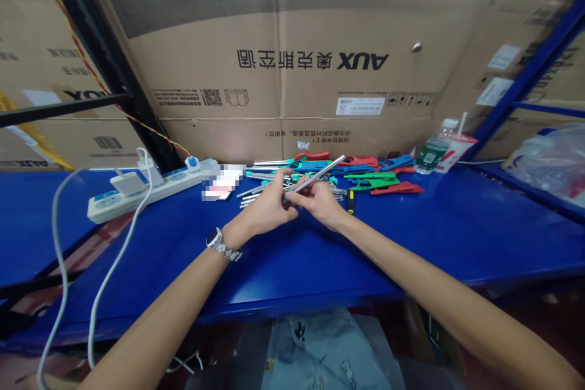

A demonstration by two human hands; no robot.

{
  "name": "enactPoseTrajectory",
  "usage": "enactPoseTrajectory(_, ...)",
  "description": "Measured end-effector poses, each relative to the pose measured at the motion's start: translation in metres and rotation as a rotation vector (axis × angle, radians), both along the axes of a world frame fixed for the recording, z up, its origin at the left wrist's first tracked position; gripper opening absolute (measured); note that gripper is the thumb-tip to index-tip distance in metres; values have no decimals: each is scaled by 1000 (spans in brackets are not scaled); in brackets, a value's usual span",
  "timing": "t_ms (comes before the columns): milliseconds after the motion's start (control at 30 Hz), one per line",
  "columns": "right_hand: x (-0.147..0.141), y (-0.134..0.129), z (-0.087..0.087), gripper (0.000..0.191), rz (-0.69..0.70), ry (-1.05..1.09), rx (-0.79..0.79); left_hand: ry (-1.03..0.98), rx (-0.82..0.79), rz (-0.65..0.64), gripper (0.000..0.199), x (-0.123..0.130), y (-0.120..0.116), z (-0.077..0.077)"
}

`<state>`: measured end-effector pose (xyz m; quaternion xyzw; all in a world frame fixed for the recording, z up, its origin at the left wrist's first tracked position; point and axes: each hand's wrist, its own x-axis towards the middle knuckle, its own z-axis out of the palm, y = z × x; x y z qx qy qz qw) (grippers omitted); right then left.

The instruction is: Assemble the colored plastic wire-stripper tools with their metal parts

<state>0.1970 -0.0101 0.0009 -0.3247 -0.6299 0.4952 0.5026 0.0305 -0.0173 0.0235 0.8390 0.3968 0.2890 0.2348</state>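
Metal rod (322,173) up in the air, tilted, its far end pointing up and to the right, just above the pile of rods (250,191) that sits on the blue counter (329,268)! The right hand (322,204) has its fingers closed on it; the left hand (267,204) curls at the lower end, but whether it truly grips there I can't tell, because its own fingers mask the spot. And here's the danger: that long upper end juts out with no support, so a loose pinch could let it twist or drop straight into the pile, lost among its lookalikes. Watch the screwdriver (350,201) too, at the pile's right edge, near the right hand: a careless wrist could knock it rolling. Right of the pile, the coloured clips (375,181) overlap, so one nudge could scatter several. And left of the pile, the white cable (132,225) hangs from the power strip (100,210) beside the left forearm; an elbow swinging wide could snag it.
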Motion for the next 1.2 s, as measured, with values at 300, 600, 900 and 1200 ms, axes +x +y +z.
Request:
enactPoseTrajectory(300,18,-3,15,42,-42,23,77,-39,174,-33,68,8,-7,8)
enactPoseTrajectory(600,31,5,15,47,-311,210,44,310,139,64,31,-15,-5,7)
enactPoseTrajectory(900,28,5,10,50,-333,110,-18,138,93,29,24,5,-6,-13)
enactPoseTrajectory(1200,6,-15,-8,39,-234,-190,147,19,152,-120,30,10,-9,-14)
